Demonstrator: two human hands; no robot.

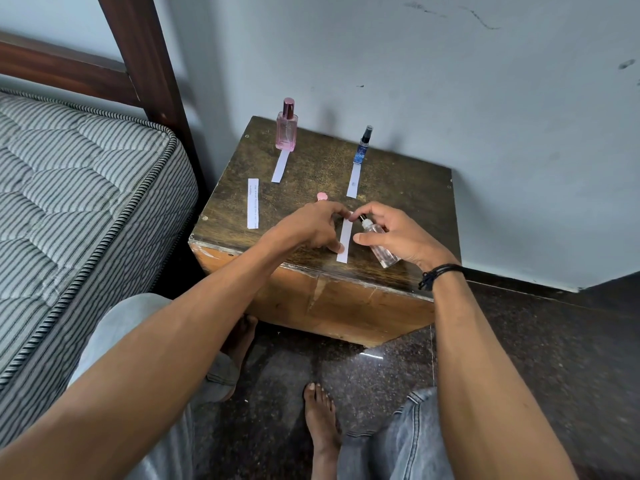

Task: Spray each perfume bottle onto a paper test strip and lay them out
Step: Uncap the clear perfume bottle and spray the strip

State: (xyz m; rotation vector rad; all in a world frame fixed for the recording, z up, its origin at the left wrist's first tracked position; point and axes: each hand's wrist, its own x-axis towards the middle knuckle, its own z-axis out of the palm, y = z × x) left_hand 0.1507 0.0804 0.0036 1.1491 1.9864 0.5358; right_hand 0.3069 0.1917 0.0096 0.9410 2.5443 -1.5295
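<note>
from the head view, a paper strip (345, 239) is pinched at its ends between the curled forefinger and thumb of the left hand (311, 228), near the front edge of the wooden table (398, 181). a clear bottle (381, 245) is gripped in the curled fingers of the right hand (401, 237), just beside that strip. a pink bottle (286, 128) is stood upright at the far left corner and a blue bottle (362, 147) by the far edge.

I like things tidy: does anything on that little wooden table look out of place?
One printed strip lies alone on the table's left side, no bottle behind it. A small pink cap lies loose just beyond the left hand, which pinches a plain strip; the right hand grips a clear bottle.
</note>
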